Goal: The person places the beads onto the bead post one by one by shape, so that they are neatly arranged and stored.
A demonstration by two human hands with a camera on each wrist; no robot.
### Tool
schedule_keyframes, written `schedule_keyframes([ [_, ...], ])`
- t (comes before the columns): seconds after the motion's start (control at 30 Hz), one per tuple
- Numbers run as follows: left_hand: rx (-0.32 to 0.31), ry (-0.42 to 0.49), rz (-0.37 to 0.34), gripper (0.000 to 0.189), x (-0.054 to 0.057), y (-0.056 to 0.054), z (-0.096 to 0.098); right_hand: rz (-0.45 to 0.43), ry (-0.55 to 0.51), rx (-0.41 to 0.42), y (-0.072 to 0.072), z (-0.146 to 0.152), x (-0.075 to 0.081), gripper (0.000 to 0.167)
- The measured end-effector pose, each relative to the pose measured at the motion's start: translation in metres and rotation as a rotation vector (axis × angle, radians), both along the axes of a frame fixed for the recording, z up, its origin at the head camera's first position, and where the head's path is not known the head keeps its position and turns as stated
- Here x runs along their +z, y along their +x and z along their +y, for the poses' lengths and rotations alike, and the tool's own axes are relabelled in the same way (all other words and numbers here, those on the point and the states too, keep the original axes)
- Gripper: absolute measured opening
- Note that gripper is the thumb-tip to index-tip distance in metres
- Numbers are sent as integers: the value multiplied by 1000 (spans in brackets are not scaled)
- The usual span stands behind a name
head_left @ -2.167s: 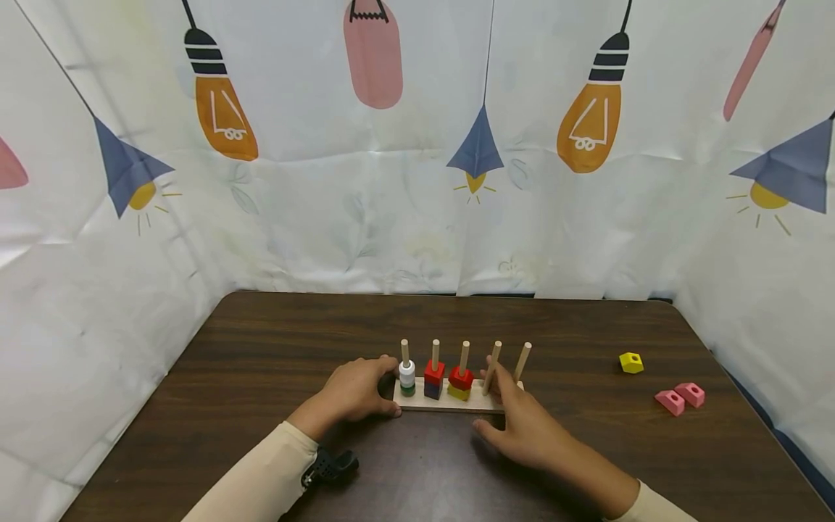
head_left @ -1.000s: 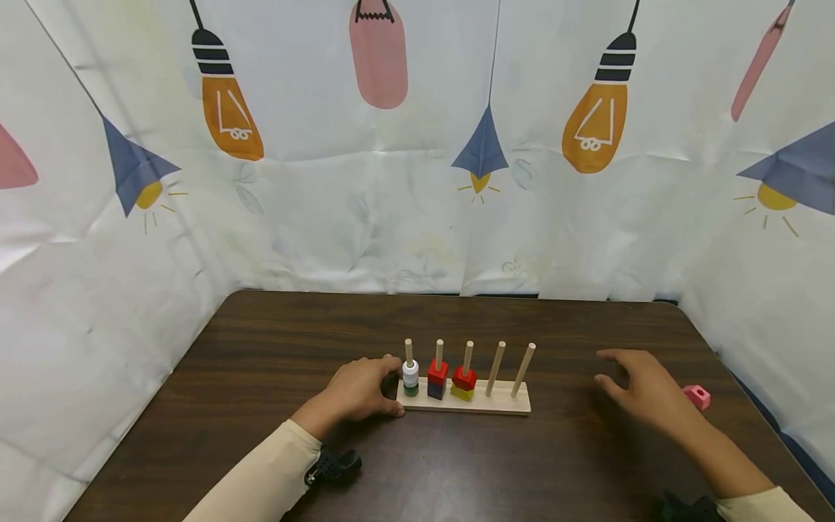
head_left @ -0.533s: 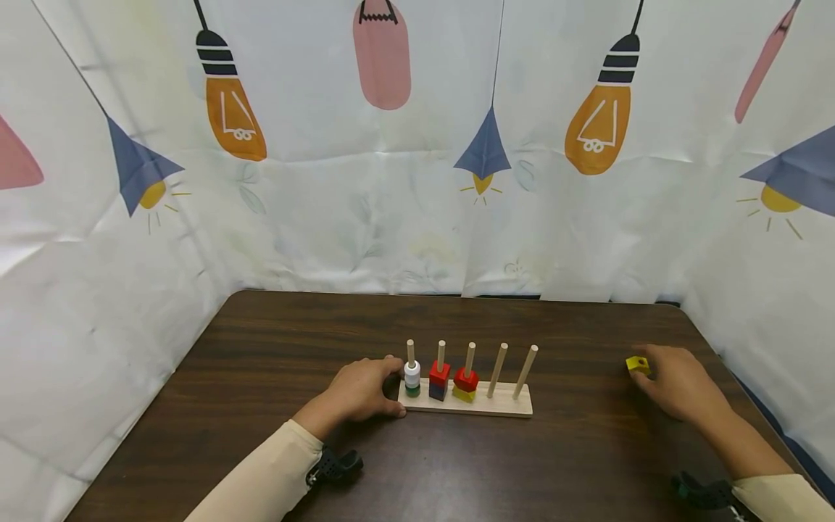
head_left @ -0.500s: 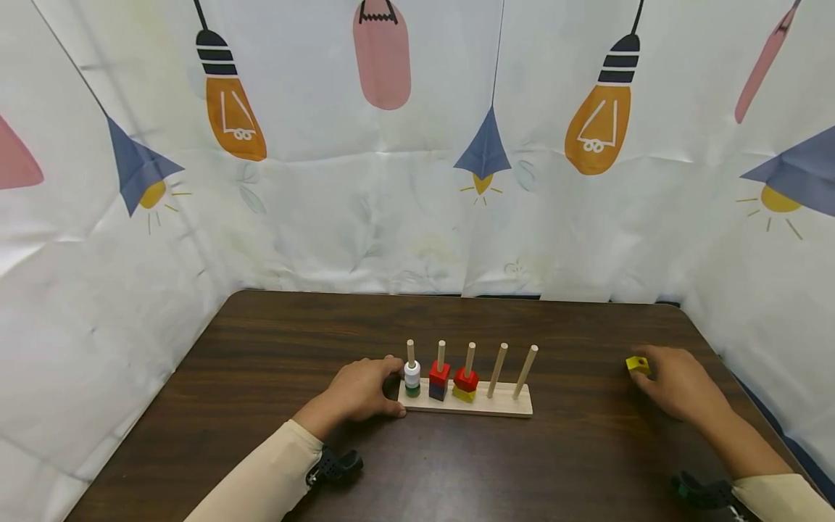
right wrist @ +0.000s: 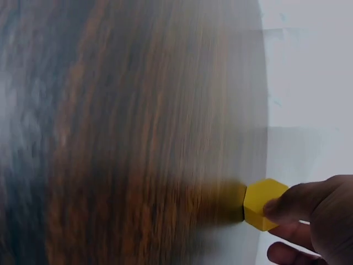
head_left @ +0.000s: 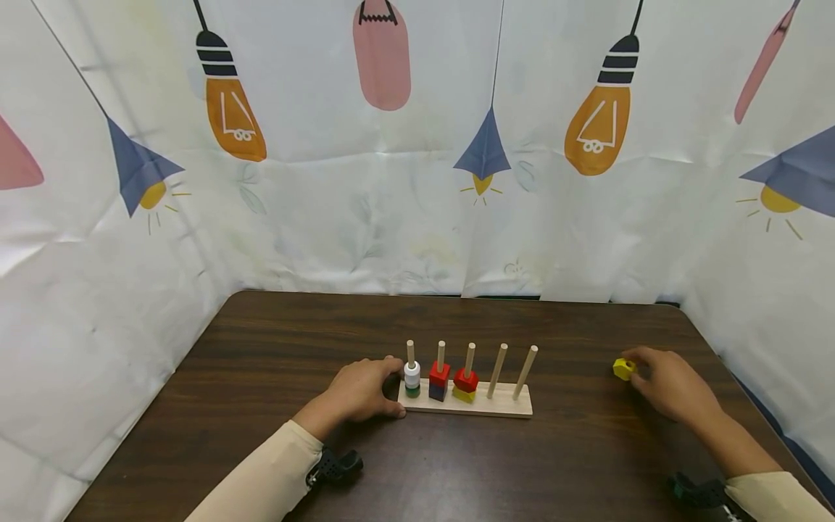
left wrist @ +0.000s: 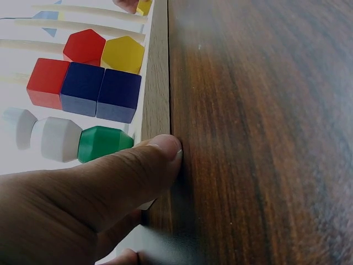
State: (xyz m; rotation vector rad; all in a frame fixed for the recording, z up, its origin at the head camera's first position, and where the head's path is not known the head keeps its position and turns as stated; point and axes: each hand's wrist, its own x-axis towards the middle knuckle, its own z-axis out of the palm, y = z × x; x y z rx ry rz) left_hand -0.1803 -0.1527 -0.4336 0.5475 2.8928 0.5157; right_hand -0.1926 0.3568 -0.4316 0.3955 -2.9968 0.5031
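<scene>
My left hand (head_left: 360, 388) grips the left end of a pale wooden peg board (head_left: 457, 407), the thumb (left wrist: 160, 152) along its front edge. White and green beads (left wrist: 105, 142) sit on the first peg. Red and dark blue cubes (left wrist: 83, 88) are on the second. The third carries a red hexagonal block (head_left: 466, 379) over a yellow hexagonal block (left wrist: 122, 54). The two right pegs (head_left: 523, 373) are bare. Far to the right, my right hand (head_left: 675, 384) pinches another yellow hexagonal block (right wrist: 265, 201) between thumb and fingers, close over the table.
The dark wood-grain table (head_left: 313, 326) runs back to a white printed curtain (head_left: 404, 232) that also hangs at both sides. The pink blocks seen earlier on the right are now hidden behind my right hand and forearm.
My right hand has left the peg board, gone right to the yellow block, taken hold of it and shifted it slightly left. My left hand has stayed on the board.
</scene>
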Motion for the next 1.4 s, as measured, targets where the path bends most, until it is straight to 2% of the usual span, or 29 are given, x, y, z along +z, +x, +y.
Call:
schedule_keyframes([
  [0.33,0,2,8,49,-1,0,0,32,-109,23,3,-35,8,38],
  [0.8,-1,-1,8,49,0,0,1,90,-177,81,17,-86,46,45],
  [1.4,0,1,10,49,0,0,1,183,-271,147,27,-119,87,43],
])
